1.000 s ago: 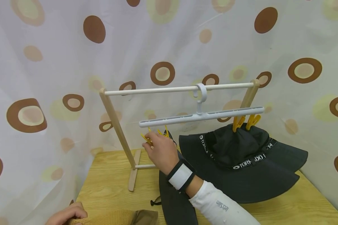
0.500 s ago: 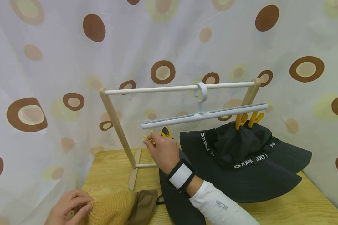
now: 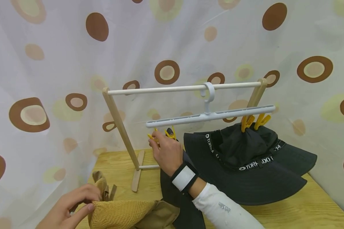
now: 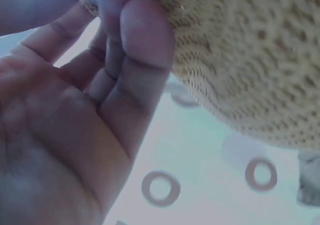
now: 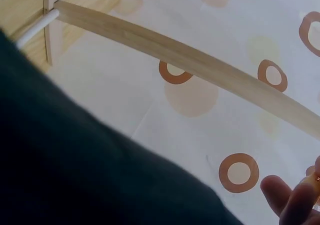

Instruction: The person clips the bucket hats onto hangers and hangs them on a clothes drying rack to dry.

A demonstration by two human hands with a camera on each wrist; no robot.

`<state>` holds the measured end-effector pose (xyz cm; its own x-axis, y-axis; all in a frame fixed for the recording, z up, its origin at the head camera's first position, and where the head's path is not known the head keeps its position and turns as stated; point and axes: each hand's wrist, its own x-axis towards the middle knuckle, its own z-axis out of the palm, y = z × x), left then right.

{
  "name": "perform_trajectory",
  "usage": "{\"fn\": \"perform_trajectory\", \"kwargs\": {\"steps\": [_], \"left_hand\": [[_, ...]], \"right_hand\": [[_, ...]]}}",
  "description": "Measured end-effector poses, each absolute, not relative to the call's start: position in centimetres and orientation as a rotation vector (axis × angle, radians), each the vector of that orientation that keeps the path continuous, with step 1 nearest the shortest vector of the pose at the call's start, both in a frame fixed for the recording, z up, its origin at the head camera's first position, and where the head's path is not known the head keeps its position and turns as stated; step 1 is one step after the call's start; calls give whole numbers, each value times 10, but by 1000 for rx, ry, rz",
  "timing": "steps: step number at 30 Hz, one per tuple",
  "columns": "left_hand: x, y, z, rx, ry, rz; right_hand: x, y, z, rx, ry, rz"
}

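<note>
My left hand (image 3: 74, 205) pinches a mustard knit hat (image 3: 117, 214) at lower left; brown fabric shows at its right end. In the left wrist view, thumb and fingertips close on the weave (image 4: 250, 70). At the left end of a white hanger (image 3: 183, 120), my right hand (image 3: 169, 154) pinches a yellow clip (image 3: 151, 137). Just right of it, a second yellow clip (image 3: 171, 133) grips the top of a dark hat (image 3: 179, 194), partly hidden behind my right forearm. A black wide-brimmed hat (image 3: 235, 181) hangs from two yellow clips (image 3: 245, 123) on the right.
The hanger hooks over the white rail (image 3: 157, 90) of a small wooden rack (image 3: 118, 130). This rack stands on a wooden table (image 3: 111, 162), with a patterned curtain (image 3: 54, 73) behind it.
My left hand has raised the mustard hat from the bottom edge, bringing more of it and its brown fabric into view. The right hand stays at the clip; the hanger has shifted slightly.
</note>
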<state>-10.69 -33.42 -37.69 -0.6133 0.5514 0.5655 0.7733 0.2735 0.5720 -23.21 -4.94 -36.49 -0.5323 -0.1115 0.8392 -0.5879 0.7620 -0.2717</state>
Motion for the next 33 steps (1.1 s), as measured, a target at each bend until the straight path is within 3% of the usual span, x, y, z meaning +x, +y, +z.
{"fn": "perform_trajectory", "kwargs": {"steps": [20,33], "left_hand": [[-198,-278,-367,-1279,-2395,-1314],[-242,-254,-378,-1312,-2334,-1468]], "right_hand": [[-235,-51,-356,348,-2193,849],[-230,-41,-339,401,-2365,1055]]}}
